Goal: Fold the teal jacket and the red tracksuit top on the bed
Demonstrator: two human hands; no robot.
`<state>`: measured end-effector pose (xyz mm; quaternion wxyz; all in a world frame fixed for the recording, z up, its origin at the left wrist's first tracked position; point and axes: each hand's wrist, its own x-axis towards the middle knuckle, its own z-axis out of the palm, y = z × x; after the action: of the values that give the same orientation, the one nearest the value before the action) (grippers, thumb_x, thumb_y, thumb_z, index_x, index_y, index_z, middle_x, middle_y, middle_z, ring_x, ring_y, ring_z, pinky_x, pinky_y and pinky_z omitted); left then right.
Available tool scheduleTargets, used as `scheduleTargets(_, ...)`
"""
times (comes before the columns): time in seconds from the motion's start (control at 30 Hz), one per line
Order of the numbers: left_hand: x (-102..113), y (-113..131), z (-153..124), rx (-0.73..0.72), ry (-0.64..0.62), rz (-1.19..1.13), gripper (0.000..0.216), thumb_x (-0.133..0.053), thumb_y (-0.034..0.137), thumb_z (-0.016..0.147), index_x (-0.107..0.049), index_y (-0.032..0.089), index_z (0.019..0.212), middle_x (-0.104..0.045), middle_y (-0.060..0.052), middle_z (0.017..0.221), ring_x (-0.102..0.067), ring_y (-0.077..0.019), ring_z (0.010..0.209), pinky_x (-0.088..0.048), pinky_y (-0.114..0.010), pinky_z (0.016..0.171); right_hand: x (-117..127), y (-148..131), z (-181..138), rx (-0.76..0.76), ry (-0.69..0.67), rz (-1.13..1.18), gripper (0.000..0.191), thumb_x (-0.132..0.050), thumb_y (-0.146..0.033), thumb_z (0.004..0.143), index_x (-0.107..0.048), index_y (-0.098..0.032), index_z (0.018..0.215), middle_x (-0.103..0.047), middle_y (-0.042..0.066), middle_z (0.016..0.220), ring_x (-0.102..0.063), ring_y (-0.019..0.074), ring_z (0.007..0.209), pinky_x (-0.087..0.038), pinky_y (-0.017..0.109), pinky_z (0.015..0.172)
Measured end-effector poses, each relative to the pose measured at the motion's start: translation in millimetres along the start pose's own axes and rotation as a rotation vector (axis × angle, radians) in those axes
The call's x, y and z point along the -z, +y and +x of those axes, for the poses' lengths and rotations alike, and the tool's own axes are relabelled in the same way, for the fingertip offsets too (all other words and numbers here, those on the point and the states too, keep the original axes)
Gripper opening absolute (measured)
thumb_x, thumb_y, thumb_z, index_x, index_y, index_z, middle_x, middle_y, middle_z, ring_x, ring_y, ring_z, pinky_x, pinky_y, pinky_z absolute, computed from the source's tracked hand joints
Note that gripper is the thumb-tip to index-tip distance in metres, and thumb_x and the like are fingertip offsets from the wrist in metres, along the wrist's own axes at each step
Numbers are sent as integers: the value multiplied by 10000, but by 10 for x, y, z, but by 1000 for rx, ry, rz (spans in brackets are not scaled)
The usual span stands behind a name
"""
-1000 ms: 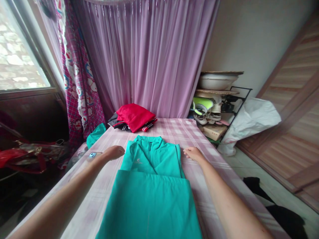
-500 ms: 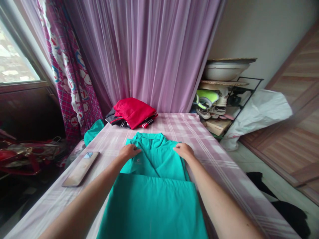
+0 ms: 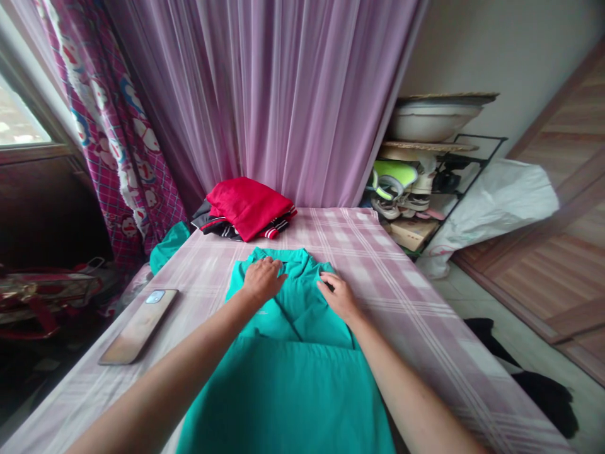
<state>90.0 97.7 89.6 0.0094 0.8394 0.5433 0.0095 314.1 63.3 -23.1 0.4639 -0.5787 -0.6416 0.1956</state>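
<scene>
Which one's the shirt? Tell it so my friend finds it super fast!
Find the big checked cloth. In its middle, look past the plain teal piece to the teal shirt, where the left hand and right hand are. Unlike that nearer piece, the shirt has a collar.

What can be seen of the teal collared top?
The teal top looks thin and smooth, with a collar and a small pale mark on the chest. It lies front up, creased, on the checked cloth, collar toward the curtain; a teal piece overlaps its lower end. The left grip seems to rest near the collar, the right grip at the shoulder edge.
</scene>
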Motion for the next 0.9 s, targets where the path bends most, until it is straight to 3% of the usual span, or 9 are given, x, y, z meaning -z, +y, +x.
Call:
scheduleTargets(0.13, -138, 304, 188, -104, -141, -166, 424, -432, 507, 978, -648, 256, 1244, -722, -60, 1225, -663, -251, 1147, -510, -331, 938, -1, -79, -36, -16, -307, 119, 441, -503, -562, 929, -777, -228, 1018, -766, 75, 1070, -682, 281, 1088, -510, 467, 1019)
scheduleTargets(0.2, -234, 399, 244, -143, -162, -186, 418, -440, 462, 981, -613, 274, 1312, -683, -52, 1321, -635, -257, 1207, -496, -351, 982, 41, -69, -26, -26, -386, 143, 483, -438, -555, 962, -773, -225, 1069, -775, 58, 1041, -689, 280, 1074, -513, 478, 1022)
scheduleTargets(0.3, -355, 446, 266, -188, -178, -188, 444, -469, 427, 970, -552, 305, 1389, -643, -37, 1388, -610, -260, 1252, -482, -370, 1017, 147, 52, 20, -13, -311, 90, 459, -437, -496, 967, -763, -216, 1129, -753, 75, 1160, -662, 270, 1159, -481, 472, 1080)
scheduleTargets(0.43, -435, 410, 228, -172, -209, -248, 571, -554, 434, 924, -446, 278, 1462, -707, -24, 1288, -645, -234, 1200, -505, -326, 971, 256, 278, 93, 64, -213, -69, 399, -507, -425, 932, -775, -193, 1114, -716, 125, 1244, -637, 272, 1215, -459, 478, 1114)
scheduleTargets(0.73, -382, 618, 56, -167, -285, -193, 464, -579, 533, 886, -640, 242, 1242, -763, -41, 1138, -683, -264, 1112, -512, -359, 930, 231, 391, 133, 144, -113, -119, 331, -508, -316, 934, -774, -227, 1110, -701, 99, 1279, -654, 239, 1188, -484, 450, 1095)
scheduleTargets(0.9, -336, 672, 4, -157, -335, -137, 334, -588, 450, 866, -727, 250, 1094, -758, -62, 1148, -689, -285, 1085, -524, -360, 878, 242, 388, 110, 128, -57, -218, 347, -487, -234, 909, -773, -242, 1107, -681, 75, 1318, -618, 230, 1240, -455, 461, 1120)
